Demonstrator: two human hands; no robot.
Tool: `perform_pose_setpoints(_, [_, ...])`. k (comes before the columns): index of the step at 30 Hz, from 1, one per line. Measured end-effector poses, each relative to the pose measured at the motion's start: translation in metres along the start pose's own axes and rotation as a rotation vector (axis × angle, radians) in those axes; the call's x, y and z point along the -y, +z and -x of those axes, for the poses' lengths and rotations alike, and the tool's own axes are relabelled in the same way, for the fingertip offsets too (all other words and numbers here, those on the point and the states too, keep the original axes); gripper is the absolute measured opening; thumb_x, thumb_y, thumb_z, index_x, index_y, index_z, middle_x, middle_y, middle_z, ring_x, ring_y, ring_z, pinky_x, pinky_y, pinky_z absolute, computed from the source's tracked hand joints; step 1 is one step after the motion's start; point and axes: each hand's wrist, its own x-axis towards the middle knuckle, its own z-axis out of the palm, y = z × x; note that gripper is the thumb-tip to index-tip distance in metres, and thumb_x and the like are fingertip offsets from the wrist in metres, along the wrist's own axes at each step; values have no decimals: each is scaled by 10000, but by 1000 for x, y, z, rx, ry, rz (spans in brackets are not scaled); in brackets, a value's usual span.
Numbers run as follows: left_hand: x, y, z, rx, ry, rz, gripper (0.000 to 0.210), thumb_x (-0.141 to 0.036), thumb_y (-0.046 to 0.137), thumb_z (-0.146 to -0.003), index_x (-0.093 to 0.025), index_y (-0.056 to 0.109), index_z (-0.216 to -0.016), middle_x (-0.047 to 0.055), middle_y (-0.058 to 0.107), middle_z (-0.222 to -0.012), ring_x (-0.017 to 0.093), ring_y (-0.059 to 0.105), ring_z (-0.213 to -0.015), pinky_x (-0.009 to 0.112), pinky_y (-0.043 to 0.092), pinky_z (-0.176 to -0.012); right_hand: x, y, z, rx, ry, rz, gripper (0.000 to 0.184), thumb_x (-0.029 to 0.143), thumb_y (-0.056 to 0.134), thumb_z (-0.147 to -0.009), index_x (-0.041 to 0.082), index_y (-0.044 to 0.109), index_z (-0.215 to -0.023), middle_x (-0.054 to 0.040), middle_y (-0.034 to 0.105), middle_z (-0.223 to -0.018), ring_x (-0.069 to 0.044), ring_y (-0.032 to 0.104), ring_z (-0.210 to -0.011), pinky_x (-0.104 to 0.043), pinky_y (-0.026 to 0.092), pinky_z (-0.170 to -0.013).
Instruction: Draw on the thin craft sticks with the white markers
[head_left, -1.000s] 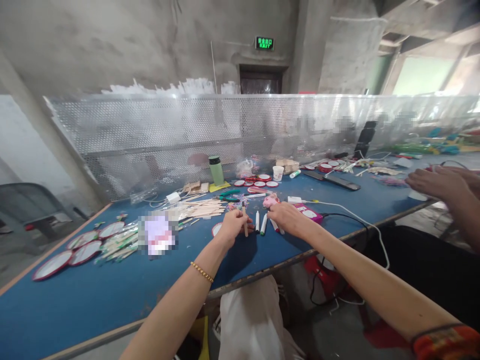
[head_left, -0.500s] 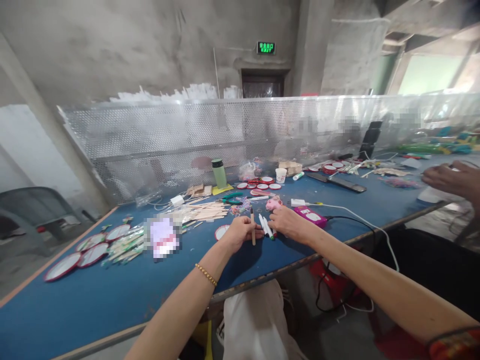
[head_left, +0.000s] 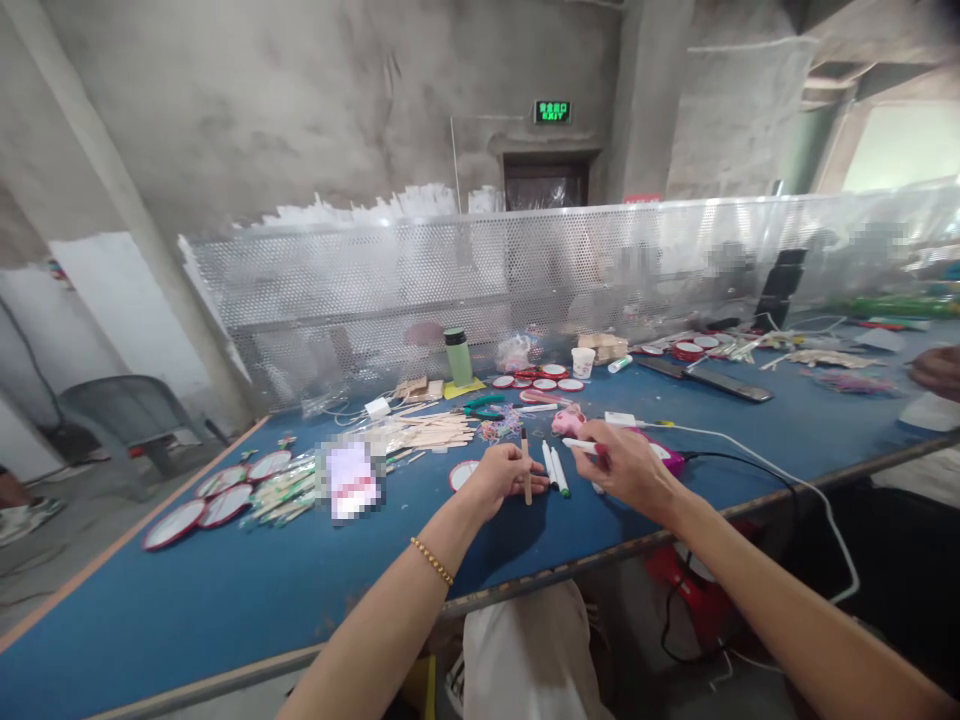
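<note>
My left hand (head_left: 496, 477), with a gold bead bracelet at the wrist, pinches a flat wooden craft stick (head_left: 526, 472) held upright. The stick's upper end is dark. My right hand (head_left: 631, 468) grips a white marker pen (head_left: 577, 445) with a red part by the fingers, its white tip end pointing left. Between the hands, white marker pens (head_left: 556, 468) lie side by side on the blue table; one has a green end. Just behind my right hand lies a small pink item (head_left: 568, 418). A round white disc with a red rim (head_left: 459, 476) is partly hidden by my left hand.
Wooden sticks (head_left: 439, 430), green-handled pliers (head_left: 484, 402), a green bottle (head_left: 457, 358) and a paper cup (head_left: 583, 362) stand or lie farther back. Red-rimmed discs (head_left: 174, 524) are at the left. A white cable (head_left: 750, 435) crosses the right side. Another person's hand (head_left: 937, 372) shows at the right edge.
My right hand has lifted a white and red marker pen from beside the others. My left hand still holds the stick upright. The view has turned slightly left.
</note>
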Motion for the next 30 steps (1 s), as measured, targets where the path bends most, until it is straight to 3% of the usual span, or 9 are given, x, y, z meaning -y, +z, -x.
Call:
perform_pose_setpoints(2, [0, -2, -1, 4, 26, -10, 163, -32, 590, -808, -114, 501, -697, 89, 698, -750, 159, 699, -580, 290, 571, -616, 14, 2, -2, -181, 266, -183, 100, 277, 549, -871, 213, 526, -797, 44, 548, -589, -103, 484, -457, -227, 380, -489])
perform_pose_setpoints(5, [-2, -5, 0, -11, 72, -7, 147, -94, 614, -808, -127, 490, -735, 84, 706, -753, 166, 694, -562, 296, 561, -586, 28, 8, -11, -284, 546, -543, 192, 359, 556, -873, 199, 578, -768, 45, 546, -517, -94, 457, -380, -221, 358, -402])
perform_pose_setpoints(8, [-3, -5, 1, -25, 88, 4, 99, -105, 547, -836, -137, 469, -783, 76, 707, -717, 174, 694, -550, 310, 566, -579, 31, 17, -20, -356, 649, -913, 276, 416, 546, -873, 165, 646, -820, -4, 628, -576, -107, 504, -400, -236, 399, -406])
perform_pose_setpoints(11, [-2, -3, 1, 13, 63, 19, 86, -65, 465, -830, -146, 455, -854, 59, 686, -617, 187, 688, -517, 310, 560, -558, 32, 30, -25, -381, 726, -1086, 261, 410, 609, -841, 161, 664, -897, -22, 679, -670, -101, 529, -426, -230, 414, -410])
perform_pose_setpoints(14, [1, -1, -2, 56, 61, 48, 125, -43, 469, -789, -142, 463, -866, 50, 672, -590, 185, 688, -520, 305, 559, -576, 35, 42, -22, -365, 771, -1116, 222, 387, 694, -791, 180, 640, -852, 23, 638, -611, -89, 515, -403, -211, 405, -391])
perform_pose_setpoints(19, [5, -1, -2, 99, 83, 70, 130, -64, 509, -774, -144, 462, -865, 71, 692, -637, 190, 696, -554, 339, 568, -620, 37, 52, -13, -378, 786, -1115, 274, 375, 697, -801, 190, 553, -660, 90, 453, -435, -64, 426, -339, -180, 329, -351])
perform_pose_setpoints(22, [5, 3, 2, 69, 78, 47, 146, -41, 476, -770, -152, 451, -862, 53, 683, -623, 175, 690, -543, 324, 568, -610, 34, 52, -11, -425, 813, -1071, 233, 367, 679, -799, 187, 589, -681, 74, 491, -450, -71, 435, -355, -189, 343, -359])
perform_pose_setpoints(27, [10, 11, 9, 50, 80, 47, 124, -49, 451, -802, -158, 452, -860, 35, 670, -610, 164, 685, -530, 292, 561, -584, 37, 48, -12, -299, 783, -937, 239, 400, 691, -775, 183, 622, -703, 35, 592, -532, -104, 540, -430, -225, 434, -440])
perform_pose_setpoints(30, [15, 12, 10, 72, 74, 63, 86, -94, 499, -820, -159, 451, -851, 43, 679, -622, 167, 691, -547, 298, 570, -599, 41, 45, -13, -304, 764, -877, 221, 393, 662, -790, 188, 630, -714, 25, 616, -547, -125, 592, -480, -241, 481, -495])
